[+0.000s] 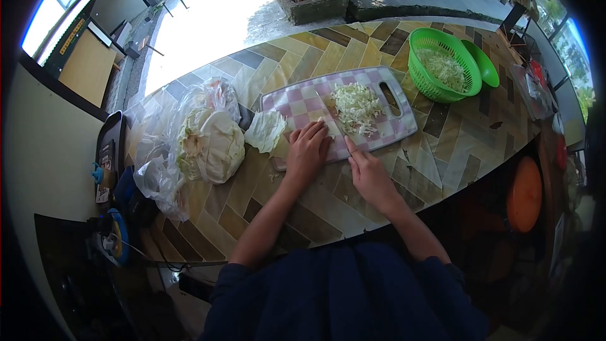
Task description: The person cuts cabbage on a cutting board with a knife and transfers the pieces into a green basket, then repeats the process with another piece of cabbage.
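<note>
A pink-and-white checked cutting board (293, 96) lies on the tiled counter. My right hand (372, 180) is closed around the handle of a knife (331, 112), whose blade points away across the board. Close to the blade's left side, my left hand (308, 150) presses its bent fingers on a piece of cabbage, mostly hidden beneath them. Shredded cabbage (356, 107) is heaped right of the blade. A loose cabbage leaf (265, 131) rests at the board's left edge. Farther left sits a large partly peeled cabbage (211, 145), against a clear plastic bag (158, 173).
A green colander (435, 91) with shredded cabbage stands at the back right, beside a green bowl (483, 64). Plastic bags (533, 91) lie at the right end. A dark tray (110, 139) is at the left end. An orange round object (524, 194) is below the counter.
</note>
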A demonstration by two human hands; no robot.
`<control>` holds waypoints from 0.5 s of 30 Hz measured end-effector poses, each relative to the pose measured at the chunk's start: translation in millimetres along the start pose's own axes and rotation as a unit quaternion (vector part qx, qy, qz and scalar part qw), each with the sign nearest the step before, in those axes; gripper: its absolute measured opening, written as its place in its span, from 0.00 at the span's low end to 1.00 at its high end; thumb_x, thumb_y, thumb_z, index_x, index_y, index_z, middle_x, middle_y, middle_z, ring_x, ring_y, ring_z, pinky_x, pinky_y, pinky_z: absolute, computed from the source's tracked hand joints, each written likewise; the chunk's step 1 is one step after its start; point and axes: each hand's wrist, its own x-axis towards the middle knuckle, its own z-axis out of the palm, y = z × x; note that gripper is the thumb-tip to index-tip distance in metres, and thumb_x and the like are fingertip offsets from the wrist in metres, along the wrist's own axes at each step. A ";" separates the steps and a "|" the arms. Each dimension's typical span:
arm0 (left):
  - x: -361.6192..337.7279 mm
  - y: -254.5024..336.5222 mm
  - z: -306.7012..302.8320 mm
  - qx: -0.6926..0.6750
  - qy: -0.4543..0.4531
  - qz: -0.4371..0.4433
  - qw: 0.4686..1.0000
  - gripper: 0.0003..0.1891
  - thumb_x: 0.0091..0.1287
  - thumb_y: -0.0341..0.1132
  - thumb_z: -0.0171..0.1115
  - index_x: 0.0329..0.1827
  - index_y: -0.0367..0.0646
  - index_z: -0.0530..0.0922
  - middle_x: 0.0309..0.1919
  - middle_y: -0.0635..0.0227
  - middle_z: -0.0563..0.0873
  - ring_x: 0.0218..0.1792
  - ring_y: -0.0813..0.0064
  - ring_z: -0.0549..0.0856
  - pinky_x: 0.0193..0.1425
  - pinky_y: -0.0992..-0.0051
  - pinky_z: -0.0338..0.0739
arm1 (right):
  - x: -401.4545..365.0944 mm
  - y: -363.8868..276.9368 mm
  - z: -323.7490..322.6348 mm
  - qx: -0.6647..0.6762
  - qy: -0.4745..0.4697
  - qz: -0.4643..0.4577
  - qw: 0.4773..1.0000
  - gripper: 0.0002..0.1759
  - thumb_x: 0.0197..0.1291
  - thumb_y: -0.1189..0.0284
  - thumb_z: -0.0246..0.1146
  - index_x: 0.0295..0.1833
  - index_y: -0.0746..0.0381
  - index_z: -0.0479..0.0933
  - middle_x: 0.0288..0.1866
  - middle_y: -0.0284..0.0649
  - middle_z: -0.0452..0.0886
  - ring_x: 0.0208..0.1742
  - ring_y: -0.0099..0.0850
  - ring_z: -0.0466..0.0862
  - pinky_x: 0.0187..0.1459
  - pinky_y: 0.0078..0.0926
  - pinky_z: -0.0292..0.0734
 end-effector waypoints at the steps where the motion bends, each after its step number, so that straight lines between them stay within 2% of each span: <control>1: -0.1 -0.3 0.8 0.001 0.001 -0.002 1.000 0.14 0.66 0.35 0.62 0.51 0.38 0.82 0.56 0.59 0.84 0.62 0.63 0.79 0.64 0.61 0.67 | 1.8 -0.9 -0.7 0.021 0.002 -0.001 1.000 0.29 0.70 0.72 0.52 0.76 0.58 0.60 0.42 0.60 0.79 0.41 0.58 0.81 0.45 0.50 0.77; 3: 0.2 -2.1 1.2 0.003 0.003 -0.006 1.000 0.14 0.66 0.36 0.63 0.50 0.38 0.83 0.56 0.60 0.84 0.61 0.63 0.79 0.64 0.61 0.67 | 4.6 -4.9 -1.5 0.062 0.005 -0.005 0.998 0.28 0.71 0.71 0.52 0.75 0.59 0.61 0.42 0.61 0.79 0.42 0.59 0.81 0.46 0.51 0.76; 9: 0.0 -4.8 5.2 0.009 0.010 0.000 1.000 0.13 0.65 0.36 0.63 0.49 0.38 0.83 0.55 0.60 0.84 0.60 0.63 0.80 0.64 0.61 0.68 | -8.0 -23.3 -1.4 0.065 0.011 -0.003 0.998 0.28 0.70 0.72 0.52 0.75 0.61 0.61 0.42 0.62 0.78 0.41 0.60 0.80 0.45 0.51 0.76; 15: 0.8 -1.4 3.8 0.014 0.010 0.003 1.000 0.13 0.65 0.35 0.63 0.48 0.38 0.83 0.55 0.61 0.84 0.60 0.63 0.80 0.63 0.61 0.68 | -14.5 -34.0 -0.6 0.021 -0.019 0.034 0.999 0.28 0.71 0.70 0.51 0.76 0.59 0.59 0.42 0.60 0.78 0.40 0.58 0.82 0.43 0.51 0.78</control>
